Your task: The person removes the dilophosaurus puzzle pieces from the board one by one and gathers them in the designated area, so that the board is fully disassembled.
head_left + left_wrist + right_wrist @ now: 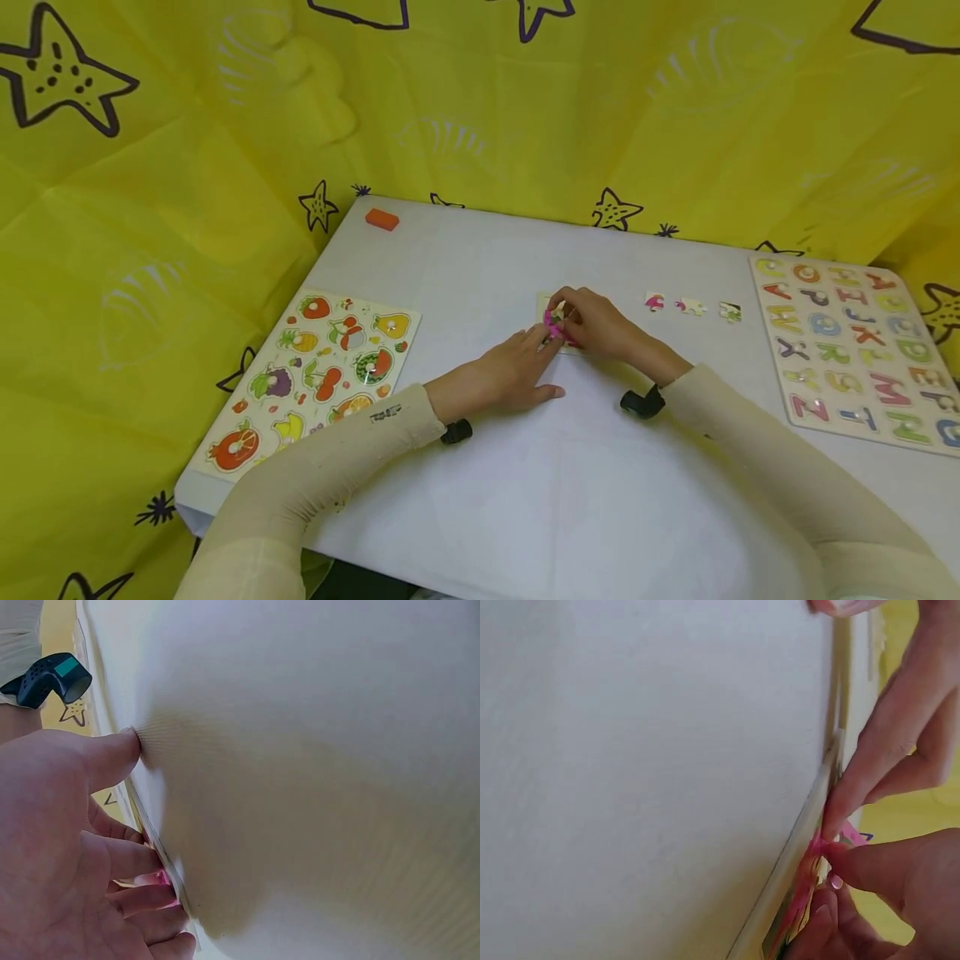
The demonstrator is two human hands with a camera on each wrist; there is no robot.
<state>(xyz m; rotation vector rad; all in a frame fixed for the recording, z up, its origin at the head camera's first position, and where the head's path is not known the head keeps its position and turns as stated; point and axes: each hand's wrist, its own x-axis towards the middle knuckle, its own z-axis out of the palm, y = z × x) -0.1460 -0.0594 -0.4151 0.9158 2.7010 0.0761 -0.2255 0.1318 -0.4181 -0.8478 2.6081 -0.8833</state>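
Pink puzzle piece (554,324) lies over the small puzzle board (542,301) on the bench (465,267), right at the fingertips of both hands. Right hand (600,323): fingers curled in, thumb and fingertips pinching what I take to be the pink piece, though the hand hides much of that grip from me. Left hand (517,367): fingers nearly straight, tips touching at the piece, thumb spread well apart from them. I log three loose pieces (691,307) rightward, between the right hand and the letter board (823,275). Fruit board (360,306) lies left.
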